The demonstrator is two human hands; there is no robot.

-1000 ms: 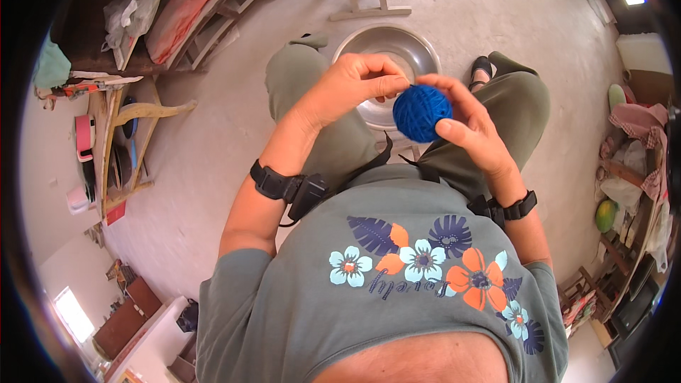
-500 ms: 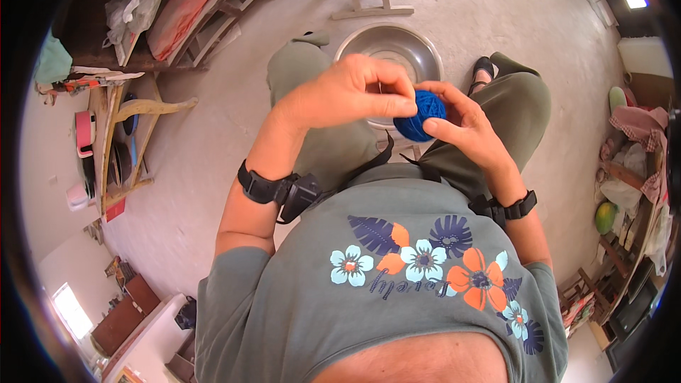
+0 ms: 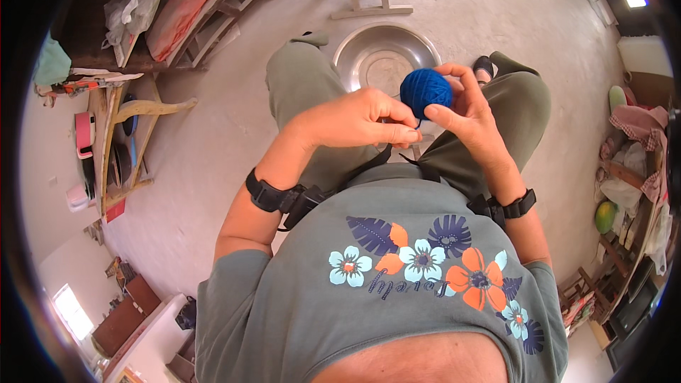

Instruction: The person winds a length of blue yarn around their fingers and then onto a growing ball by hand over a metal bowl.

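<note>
"Blue yarn, wound into a rounded ball (image 3: 425, 91): position, between the person's knees, held up in the air and overlapping, from above, the near right side of a steel basin (image 3: 347, 64). How far along is it?"

"Done: a compact body, its turns laid close over the surface. Not taken up: a short strand (image 3: 419, 125) leaving the lower edge of the ball. Any further length is hidden behind the fingers, so I cannot tell how much is left."

"And the fingers, beginning with the left hand (image 3: 365, 120)?"

"Thumb and forefinger brought together at the tips, with no gap that I can see, apparently pinching the strand just below the ball. Remaining fingers curled in, partly hidden."

"Then the right hand (image 3: 472, 110), for comparison?"

"Half open, curved to the ball's width. Thumb against the lower edge, forefinger bent around the upper right; the ball sits between them. Whether the palm also touches, I cannot tell."

"So the two hands differ in grip: one cradles, one pinches."

"Yes, and the strand spans the small gap between the ball and the left fingertips."
</note>
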